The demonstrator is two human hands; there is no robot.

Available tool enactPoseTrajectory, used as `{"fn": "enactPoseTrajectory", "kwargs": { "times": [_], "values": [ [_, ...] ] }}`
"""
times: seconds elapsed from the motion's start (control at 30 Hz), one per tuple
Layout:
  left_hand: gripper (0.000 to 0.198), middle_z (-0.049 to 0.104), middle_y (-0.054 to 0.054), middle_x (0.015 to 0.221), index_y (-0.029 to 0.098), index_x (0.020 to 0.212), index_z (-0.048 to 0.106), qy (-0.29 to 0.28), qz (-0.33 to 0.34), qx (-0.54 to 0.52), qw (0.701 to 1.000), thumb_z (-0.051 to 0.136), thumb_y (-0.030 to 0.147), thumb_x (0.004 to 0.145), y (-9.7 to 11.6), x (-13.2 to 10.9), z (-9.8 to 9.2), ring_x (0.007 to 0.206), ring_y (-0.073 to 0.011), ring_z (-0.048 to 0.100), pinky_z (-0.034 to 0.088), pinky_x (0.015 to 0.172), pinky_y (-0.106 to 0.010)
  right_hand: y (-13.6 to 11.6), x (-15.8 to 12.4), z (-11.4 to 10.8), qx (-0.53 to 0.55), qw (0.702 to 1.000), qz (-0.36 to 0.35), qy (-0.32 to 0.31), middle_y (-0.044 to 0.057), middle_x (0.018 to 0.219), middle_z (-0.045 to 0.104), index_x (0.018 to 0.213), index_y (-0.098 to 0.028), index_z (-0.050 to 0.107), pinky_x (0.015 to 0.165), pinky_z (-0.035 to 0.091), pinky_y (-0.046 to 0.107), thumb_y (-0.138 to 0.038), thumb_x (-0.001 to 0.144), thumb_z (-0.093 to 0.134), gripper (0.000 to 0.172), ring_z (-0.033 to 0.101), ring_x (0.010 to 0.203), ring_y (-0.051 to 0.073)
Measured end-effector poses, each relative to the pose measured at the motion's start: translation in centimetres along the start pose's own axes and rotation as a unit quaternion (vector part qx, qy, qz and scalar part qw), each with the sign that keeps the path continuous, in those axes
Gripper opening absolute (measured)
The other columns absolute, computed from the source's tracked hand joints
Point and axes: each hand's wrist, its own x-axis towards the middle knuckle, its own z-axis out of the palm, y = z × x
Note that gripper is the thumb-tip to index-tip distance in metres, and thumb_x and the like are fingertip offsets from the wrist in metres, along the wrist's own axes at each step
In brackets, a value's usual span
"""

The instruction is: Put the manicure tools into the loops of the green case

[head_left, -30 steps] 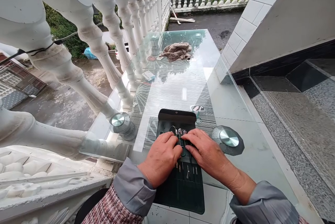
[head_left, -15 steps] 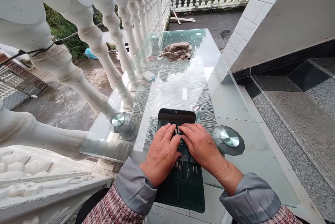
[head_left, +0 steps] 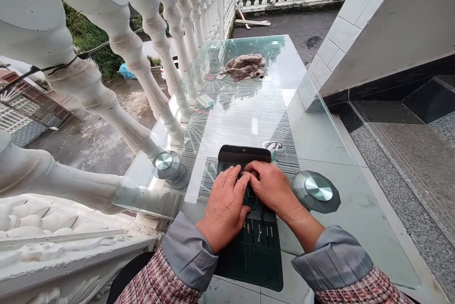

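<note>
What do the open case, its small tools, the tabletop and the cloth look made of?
Case: likely leather or imitation leather, dark with a soft sheen.
Small tools: probably metal, silvery and glinting.
Tabletop: clear glass, glossy; it is see-through and throws back reflections.
Cloth: brownish, matte textile, perhaps towelling, judging by its soft folds.

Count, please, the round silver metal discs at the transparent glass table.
4: the near-left disc and near-right disc, either side of the open dark rectangular case, and the far-left disc and far-right disc, at the far end.
</note>
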Motion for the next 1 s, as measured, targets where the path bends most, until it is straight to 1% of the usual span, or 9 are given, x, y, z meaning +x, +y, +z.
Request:
{"fn": "enactPoseTrajectory", "kwargs": {
  "times": [0.1,0.2,0.37,0.6,0.63,0.7,0.77,0.83,1.0],
  "values": [
    [0.072,0.035,-0.018,0.142,0.015,0.131,0.035,0.001,-0.003,0.002,1.000,0.067,0.007,0.067,0.1,-0.1,0.1,0.132,-0.0323,0.032,0.030,0.109,-0.053,-0.4,0.2,-0.3,-0.009,1.000,0.027,-0.012,0.002,0.079,0.066,0.079,-0.021,0.063,0.065,0.034,0.027,-0.019,0.080,0.050,0.013,0.054,0.077,0.017],
    [0.075,0.033,-0.017,0.143,0.016,0.134,0.032,0.003,-0.005,0.008,1.000,0.066,0.007,0.068,0.0,-0.2,0.3,0.133,-0.0320,0.030,0.029,0.109,-0.053,-0.6,0.3,-0.5,-0.016,0.999,0.037,-0.022,0.002,0.079,0.065,0.075,-0.021,0.062,0.065,0.033,0.027,-0.019,0.079,0.048,0.014,0.054,0.077,0.016],
    [0.082,0.031,-0.017,0.145,0.016,0.138,0.025,0.009,-0.001,0.019,1.000,0.067,0.008,0.069,0.0,-0.3,0.4,0.135,-0.0314,0.027,0.028,0.110,-0.053,-0.2,0.1,-0.4,-0.017,1.000,0.006,-0.024,0.003,0.081,0.063,0.075,-0.021,0.061,0.067,0.034,0.028,-0.022,0.082,0.048,0.015,0.053,0.079,0.017],
    [0.091,0.032,-0.020,0.144,0.016,0.141,0.017,0.029,-0.018,0.023,0.999,0.072,0.013,0.069,-0.6,-0.4,0.3,0.135,-0.0318,0.029,0.031,0.108,-0.052,1.6,-0.1,-0.3,0.097,0.994,-0.042,-0.039,0.003,0.081,0.063,0.078,-0.020,0.063,0.076,0.040,0.030,-0.027,0.088,0.042,0.024,0.054,0.081,0.017],
    [0.094,0.032,-0.020,0.144,0.017,0.142,0.015,0.030,-0.023,0.022,0.999,0.073,0.014,0.069,-0.7,-0.4,0.3,0.134,-0.0319,0.029,0.031,0.108,-0.053,1.8,-0.2,-0.2,0.106,0.993,-0.046,-0.036,0.004,0.083,0.063,0.080,-0.020,0.063,0.078,0.041,0.031,-0.027,0.088,0.041,0.024,0.054,0.082,0.018],
    [0.099,0.032,-0.021,0.144,0.018,0.143,0.011,0.029,-0.031,0.018,0.999,0.076,0.017,0.068,-1.1,-0.5,0.4,0.133,-0.0323,0.031,0.033,0.107,-0.053,2.0,-0.5,0.0,0.115,0.992,-0.056,-0.020,0.005,0.091,0.064,0.091,-0.019,0.064,0.082,0.041,0.033,-0.025,0.089,0.040,0.024,0.054,0.089,0.019],
    [0.104,0.032,-0.022,0.144,0.018,0.143,0.007,0.023,-0.035,0.017,0.999,0.077,0.019,0.067,-1.3,-0.5,0.5,0.133,-0.0329,0.033,0.034,0.105,-0.053,2.1,-0.7,0.2,0.107,0.991,-0.074,-0.009,0.007,0.098,0.063,0.105,-0.019,0.062,0.086,0.041,0.034,-0.023,0.089,0.040,0.028,0.053,0.094,0.019],
    [0.106,0.032,-0.022,0.144,0.018,0.144,0.003,0.015,-0.031,0.024,0.999,0.077,0.020,0.068,-1.5,-0.6,0.6,0.132,-0.0335,0.034,0.035,0.105,-0.053,2.0,-0.8,0.3,0.083,0.992,-0.091,-0.014,0.007,0.097,0.062,0.111,-0.020,0.061,0.086,0.041,0.034,-0.023,0.090,0.040,0.030,0.053,0.094,0.020],
    [0.110,0.033,-0.024,0.143,0.017,0.144,-0.002,0.023,-0.012,0.058,0.998,0.078,0.021,0.068,-1.7,-0.6,1.2,0.131,-0.0342,0.036,0.037,0.103,-0.053,1.3,-0.8,0.3,0.017,0.995,-0.100,-0.018,0.007,0.091,0.059,0.105,-0.021,0.064,0.081,0.043,0.035,-0.023,0.089,0.044,0.026,0.053,0.088,0.021]
  ]
}}
